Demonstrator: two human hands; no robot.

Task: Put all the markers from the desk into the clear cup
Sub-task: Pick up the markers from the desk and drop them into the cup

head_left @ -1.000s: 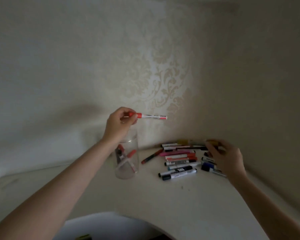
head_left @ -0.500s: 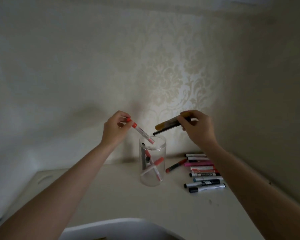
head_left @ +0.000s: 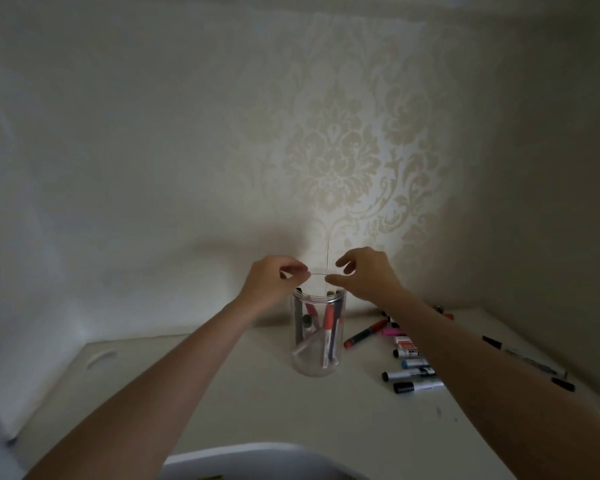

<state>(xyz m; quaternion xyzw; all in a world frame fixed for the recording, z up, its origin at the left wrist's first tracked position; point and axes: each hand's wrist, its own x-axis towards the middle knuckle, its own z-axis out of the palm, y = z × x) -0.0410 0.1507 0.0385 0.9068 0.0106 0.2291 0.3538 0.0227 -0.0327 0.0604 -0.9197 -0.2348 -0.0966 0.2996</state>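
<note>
A clear cup (head_left: pixel 318 362) stands on the white desk (head_left: pixel 291 417), with several markers upright inside it, among them a red one (head_left: pixel 327 327). Both hands hover just above its rim. My left hand (head_left: pixel 274 280) is at the left side, fingers loosely curled and holding nothing. My right hand (head_left: pixel 366 271) is at the right side, fingers apart and empty. A pile of loose markers (head_left: pixel 409 362) lies on the desk to the right of the cup, partly hidden by my right forearm. A red marker (head_left: pixel 364 337) lies nearest the cup.
The desk sits in a corner: patterned wallpaper behind, a plain wall on the right. More dark markers (head_left: pixel 534 365) lie right of my forearm. A round cable hole (head_left: pixel 101 358) is at the desk's left. A white curved edge (head_left: pixel 250 455) shows at the bottom.
Both hands dropped their markers into the cup: the left its red one, the right its dark and yellow ones. Both hands are now empty over the rim.
</note>
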